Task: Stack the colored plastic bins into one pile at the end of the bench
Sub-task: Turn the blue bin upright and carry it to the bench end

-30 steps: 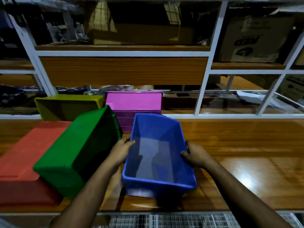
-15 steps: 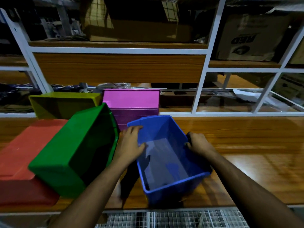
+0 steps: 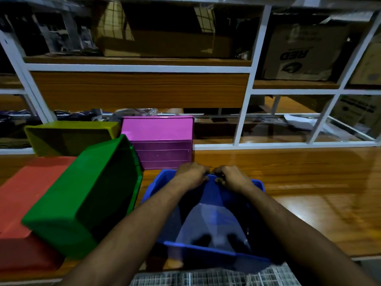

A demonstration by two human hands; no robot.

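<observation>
A blue bin (image 3: 210,221) sits open side up at the bench's near edge, its front hanging over the edge. My left hand (image 3: 190,175) and my right hand (image 3: 232,176) sit side by side, both curled over the bin's far rim. Left of it a green bin (image 3: 86,195) lies tilted, leaning on an overturned red bin (image 3: 26,188). A pink bin (image 3: 159,141) stands upside down behind, with a yellow-green bin (image 3: 68,137) on its side next to it.
The wooden bench (image 3: 299,182) stretches away to the right. A white-framed shelf rack (image 3: 243,118) with cardboard boxes (image 3: 303,52) rises behind the bins. A wire grid (image 3: 216,278) lies below the bench's front edge.
Both hands slid from the blue bin's side walls to its far rim and came together. The bin has moved nearer to me and now overhangs the bench edge.
</observation>
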